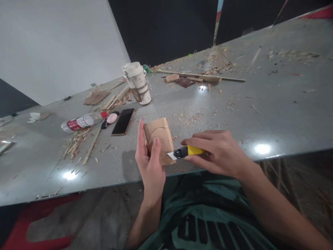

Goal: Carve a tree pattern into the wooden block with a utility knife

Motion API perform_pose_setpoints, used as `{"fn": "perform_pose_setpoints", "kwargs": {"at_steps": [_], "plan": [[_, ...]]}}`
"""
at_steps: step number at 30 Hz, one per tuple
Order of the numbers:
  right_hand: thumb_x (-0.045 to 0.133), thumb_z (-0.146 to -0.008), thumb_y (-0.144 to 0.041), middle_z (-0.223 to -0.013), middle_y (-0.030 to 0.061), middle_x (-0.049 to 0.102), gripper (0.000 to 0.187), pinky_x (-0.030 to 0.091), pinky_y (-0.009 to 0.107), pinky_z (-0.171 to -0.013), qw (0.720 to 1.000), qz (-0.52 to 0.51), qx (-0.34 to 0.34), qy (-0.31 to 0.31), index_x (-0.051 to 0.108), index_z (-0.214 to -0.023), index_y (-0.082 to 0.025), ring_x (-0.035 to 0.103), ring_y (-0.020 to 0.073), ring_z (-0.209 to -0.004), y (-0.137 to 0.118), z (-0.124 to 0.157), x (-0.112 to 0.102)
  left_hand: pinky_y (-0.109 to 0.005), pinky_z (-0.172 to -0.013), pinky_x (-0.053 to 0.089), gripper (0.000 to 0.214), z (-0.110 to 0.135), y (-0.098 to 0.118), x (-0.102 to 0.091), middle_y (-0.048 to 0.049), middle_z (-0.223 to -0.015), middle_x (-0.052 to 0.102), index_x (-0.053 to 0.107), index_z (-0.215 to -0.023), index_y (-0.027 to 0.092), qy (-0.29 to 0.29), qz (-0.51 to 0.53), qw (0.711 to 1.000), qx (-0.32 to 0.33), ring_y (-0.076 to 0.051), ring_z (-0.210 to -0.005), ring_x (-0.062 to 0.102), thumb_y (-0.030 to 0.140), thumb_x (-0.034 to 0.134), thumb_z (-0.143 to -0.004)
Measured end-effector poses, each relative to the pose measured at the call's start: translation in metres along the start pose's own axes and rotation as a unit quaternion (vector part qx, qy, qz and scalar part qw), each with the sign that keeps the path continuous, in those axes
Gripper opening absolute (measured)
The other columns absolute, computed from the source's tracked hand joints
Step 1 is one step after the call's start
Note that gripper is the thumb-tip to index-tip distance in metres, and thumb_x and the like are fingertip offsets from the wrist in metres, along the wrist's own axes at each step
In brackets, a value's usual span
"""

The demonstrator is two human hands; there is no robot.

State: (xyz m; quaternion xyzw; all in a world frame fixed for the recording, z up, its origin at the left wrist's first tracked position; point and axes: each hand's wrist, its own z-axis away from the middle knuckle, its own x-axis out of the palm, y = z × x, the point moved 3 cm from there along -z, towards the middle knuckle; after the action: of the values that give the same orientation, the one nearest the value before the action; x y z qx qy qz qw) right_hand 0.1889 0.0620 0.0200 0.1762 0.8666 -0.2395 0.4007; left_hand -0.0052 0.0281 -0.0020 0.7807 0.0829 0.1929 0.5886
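Two hands work over the table's (109,170) near edge: I have the left hand (151,166) clasping a wooden block (164,141), the right hand (215,152) wrapped around a yellow knife (191,150), its blade (171,156) at the block's lower right corner.

Grey table (291,111) here, and wood shavings (192,118) are scattered all over the top — some right out to the far edge. A lidded cup (143,85) stands upright nearer the far edge, with a dark phone (123,121) flat between it and the near edge. Toward the left end there's a red-capped bottle (87,120) on its side, a pinkish round thing (112,118) by its cap. Over near the far edge — a long thin strip (232,79) beside a dark brown flat piece (185,82).
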Motion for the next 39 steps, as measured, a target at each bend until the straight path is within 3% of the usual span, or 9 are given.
{"fn": "perform_pose_setpoints", "kwargs": {"at_steps": [5,9,20,26,32,39], "plan": [[0.055,-0.110,-0.053,-0.084,0.0030,0.074,0.037,0.038,0.030,-0.062,1.000,0.009,0.020,-0.002,0.075,-0.113,-0.022,0.064,0.0157,-0.069,0.0016,0.0010,0.0019,-0.038,-0.125,0.049,0.061,-0.0015,-0.0005,-0.0037,0.0024,-0.179,0.038,0.047,-0.164,0.040,0.006,-0.043,0.998,0.034,-0.027,-0.160,0.046,0.040,0.065,-0.106],[0.056,-0.110,-0.053,-0.086,0.0026,0.075,0.037,0.038,0.031,-0.062,1.000,0.002,0.023,0.004,0.074,-0.116,-0.022,0.064,0.0157,-0.070,0.0021,0.0023,0.0021,-0.043,-0.130,0.044,0.062,-0.0018,-0.0025,-0.0060,0.0021,-0.179,0.038,0.044,-0.166,0.041,-0.005,-0.053,0.998,0.030,-0.028,-0.161,0.045,0.041,0.063,-0.107],[0.060,-0.108,-0.054,-0.087,0.0029,0.075,0.036,0.038,0.032,-0.063,0.999,0.005,0.034,0.021,0.075,-0.112,-0.021,0.066,0.0168,-0.071,0.0025,0.0036,0.0024,-0.042,-0.134,0.039,0.065,0.0007,0.0009,-0.0067,0.0042,-0.180,0.034,0.041,-0.168,0.039,0.012,-0.081,0.995,0.047,-0.024,-0.162,0.041,0.041,0.064,-0.107],[0.061,-0.108,-0.053,-0.088,0.0035,0.075,0.035,0.038,0.032,-0.063,0.999,0.016,0.038,0.026,0.076,-0.113,-0.021,0.066,0.0176,-0.071,0.0025,0.0048,0.0032,-0.036,-0.129,0.045,0.066,0.0009,0.0003,-0.0067,0.0030,-0.179,0.037,0.039,-0.170,0.037,0.015,-0.090,0.995,0.047,-0.021,-0.157,0.048,0.039,0.062,-0.108],[0.060,-0.108,-0.053,-0.090,0.0038,0.077,0.036,0.038,0.033,-0.062,0.998,0.026,0.040,0.030,0.076,-0.114,-0.021,0.066,0.0176,-0.070,0.0022,0.0050,0.0031,-0.030,-0.115,0.056,0.066,0.0002,-0.0024,-0.0081,-0.0012,-0.179,0.037,0.038,-0.170,0.036,0.013,-0.123,0.990,0.073,-0.018,-0.136,0.065,0.037,0.061,-0.108],[0.062,-0.108,-0.051,-0.093,0.0035,0.078,0.033,0.039,0.033,-0.063,0.997,0.041,0.046,0.040,0.076,-0.115,-0.021,0.068,0.0182,-0.073,0.0010,0.0048,0.0031,-0.031,-0.115,0.056,0.065,-0.0005,-0.0020,-0.0063,0.0031,-0.177,0.040,0.042,-0.168,0.038,0.024,-0.113,0.990,0.083,-0.018,-0.139,0.062,0.031,0.061,-0.106]]}}
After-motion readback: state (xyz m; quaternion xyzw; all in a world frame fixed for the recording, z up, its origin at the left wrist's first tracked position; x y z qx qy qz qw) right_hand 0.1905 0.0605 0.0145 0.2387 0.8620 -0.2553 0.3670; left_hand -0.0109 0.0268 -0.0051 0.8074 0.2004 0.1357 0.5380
